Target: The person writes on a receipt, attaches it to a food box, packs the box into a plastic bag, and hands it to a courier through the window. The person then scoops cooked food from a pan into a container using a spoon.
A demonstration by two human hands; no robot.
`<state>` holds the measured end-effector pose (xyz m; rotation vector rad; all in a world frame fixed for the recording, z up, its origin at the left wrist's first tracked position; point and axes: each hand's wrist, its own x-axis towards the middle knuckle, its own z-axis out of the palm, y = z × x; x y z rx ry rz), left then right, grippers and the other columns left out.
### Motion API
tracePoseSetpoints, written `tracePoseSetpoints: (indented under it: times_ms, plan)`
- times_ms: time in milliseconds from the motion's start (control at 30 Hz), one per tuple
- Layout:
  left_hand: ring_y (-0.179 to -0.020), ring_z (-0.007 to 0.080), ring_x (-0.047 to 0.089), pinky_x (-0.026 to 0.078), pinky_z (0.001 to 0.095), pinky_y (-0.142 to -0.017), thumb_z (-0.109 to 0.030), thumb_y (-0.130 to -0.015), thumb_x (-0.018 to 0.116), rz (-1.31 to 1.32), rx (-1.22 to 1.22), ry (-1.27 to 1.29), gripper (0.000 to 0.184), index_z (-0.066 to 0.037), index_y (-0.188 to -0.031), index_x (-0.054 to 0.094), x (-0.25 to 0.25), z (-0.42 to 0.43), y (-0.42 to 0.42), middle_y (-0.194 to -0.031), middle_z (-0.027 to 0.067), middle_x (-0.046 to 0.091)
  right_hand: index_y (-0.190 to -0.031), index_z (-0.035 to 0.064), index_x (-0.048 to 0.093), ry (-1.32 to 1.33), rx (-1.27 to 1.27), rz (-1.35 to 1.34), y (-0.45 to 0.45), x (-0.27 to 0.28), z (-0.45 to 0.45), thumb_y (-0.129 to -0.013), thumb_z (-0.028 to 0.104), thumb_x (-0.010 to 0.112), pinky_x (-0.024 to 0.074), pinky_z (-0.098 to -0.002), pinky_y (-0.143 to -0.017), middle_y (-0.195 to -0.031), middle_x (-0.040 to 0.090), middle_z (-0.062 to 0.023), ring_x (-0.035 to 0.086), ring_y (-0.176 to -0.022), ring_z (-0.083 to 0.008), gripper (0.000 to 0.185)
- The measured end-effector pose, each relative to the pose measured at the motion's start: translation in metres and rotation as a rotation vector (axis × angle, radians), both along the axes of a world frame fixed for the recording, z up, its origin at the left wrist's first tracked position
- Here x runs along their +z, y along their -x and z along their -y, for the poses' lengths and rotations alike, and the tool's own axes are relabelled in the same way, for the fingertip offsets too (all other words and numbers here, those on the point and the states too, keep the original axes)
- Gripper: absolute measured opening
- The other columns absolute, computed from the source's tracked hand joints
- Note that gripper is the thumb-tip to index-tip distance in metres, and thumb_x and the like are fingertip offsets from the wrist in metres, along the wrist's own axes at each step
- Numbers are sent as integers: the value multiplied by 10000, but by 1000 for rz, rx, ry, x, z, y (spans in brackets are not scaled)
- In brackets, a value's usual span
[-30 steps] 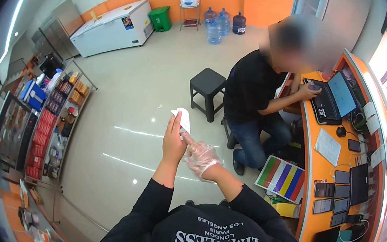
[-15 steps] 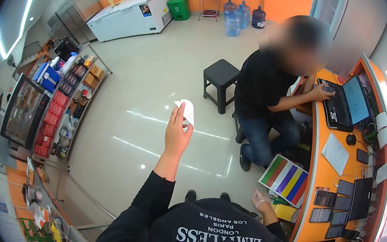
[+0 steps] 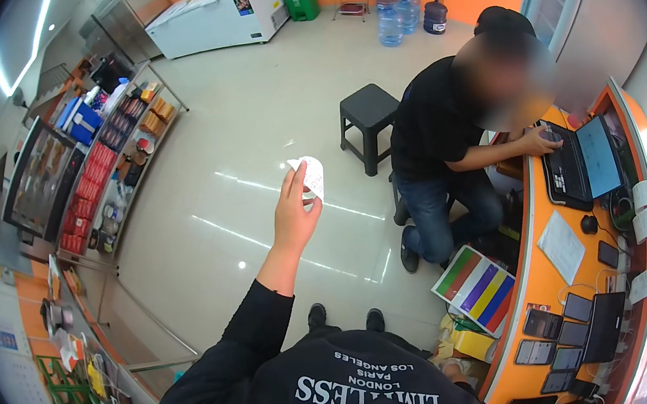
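My left hand (image 3: 297, 215) is raised in front of me over the floor, its fingers closed on a small white paper slip (image 3: 313, 176) with faint printing. The slip is curled, and part of it sits behind the fingers. Low beside my body is my right hand (image 3: 454, 367), mostly hidden by my black sweater, so its fingers cannot be made out. Near it are a yellow item (image 3: 474, 343) and a panel with coloured stripes (image 3: 476, 292) leaning by the counter.
A seated person (image 3: 443, 123) works at a laptop (image 3: 589, 161) on the orange counter (image 3: 536, 256), which also bears several phones (image 3: 544, 324). A black stool (image 3: 369, 111) stands ahead. Stocked shelves (image 3: 105, 168) line the left; a chest freezer (image 3: 220, 17) and water bottles (image 3: 390, 24) stand behind.
My left hand, still with the paper slip, has shifted slightly. My right hand has drawn back towards my body, where less of it shows. The view has tilted down a little.
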<state>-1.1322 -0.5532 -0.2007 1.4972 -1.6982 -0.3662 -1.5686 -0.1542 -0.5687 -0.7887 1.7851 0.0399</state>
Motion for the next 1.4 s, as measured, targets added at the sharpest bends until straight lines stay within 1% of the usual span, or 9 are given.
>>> tracePoseSetpoints:
  times_ms: [100,233,400,633,933,1067,1200,1333,1400]
  plan:
    - [-1046,234,638,618,323,-792,28,-813,686,-85,2,11,738,-113,-1492,433,4,-4,-6,-1459,130,443,-1189,69,693,0,239,-112,6,-4,15,-915,251,594,517,-428,-939,-1270,655,-194,636,-1168,-336,343]
    - [-1072,231,627,627,318,-790,50,-790,705,-275,-17,21,761,-104,-1487,440,27,-21,-31,-1448,119,445,-1213,72,669,-11,286,-112,-3,11,49,-922,258,591,514,-427,-944,-1281,647,-188,630,-1172,-330,353]
    - [-1123,243,609,635,328,-819,59,-760,747,-352,29,130,805,-108,-1487,443,79,-71,-95,-1443,122,447,-1242,76,639,13,396,-122,-44,31,119,-931,266,588,511,-425,-951,-1293,637,-180,623,-1177,-324,369]
    - [-1224,263,585,637,338,-858,53,-713,806,-231,269,401,848,-98,-1476,469,141,-187,-257,-1449,139,450,-1284,81,598,124,530,-106,-191,76,258,-943,278,584,506,-423,-960,-1311,623,-168,613,-1185,-314,395]
    - [-1170,245,618,638,314,-827,39,-685,839,11,578,575,834,-64,-1443,508,164,-316,-429,-1417,139,486,-1338,87,545,223,768,-34,-434,92,347,-959,293,579,500,-420,-972,-1334,605,-153,601,-1194,-302,433]
    - [-1198,247,600,619,305,-850,66,-740,762,-42,733,559,760,-83,-1443,516,158,-348,-486,-1401,132,498,-1362,90,521,212,888,9,-552,86,358,-966,300,577,498,-419,-977,-1345,597,-147,595,-1198,-297,452]
    - [-1064,212,578,509,312,-902,63,-874,531,-295,587,297,617,-102,-1467,492,108,-353,-583,-1398,116,502,-1386,92,497,178,1089,86,-700,75,363,-973,307,574,495,-417,-983,-1355,589,-140,589,-1202,-291,472]
    - [-964,210,560,485,311,-902,13,-893,565,-486,684,288,545,-102,-1425,533,22,-359,-672,-1341,121,539,-1410,95,474,132,1261,160,-832,63,360,-981,314,572,492,-416,-988,-1365,581,-134,584,-1207,-286,492]
    - [-1040,228,593,493,332,-939,-18,-861,642,-459,994,131,502,-93,-1354,583,-9,-369,-706,-1307,135,571,-1422,97,462,113,1317,176,-893,63,366,-984,317,571,491,-415,-991,-1370,577,-130,581,-1209,-283,502]
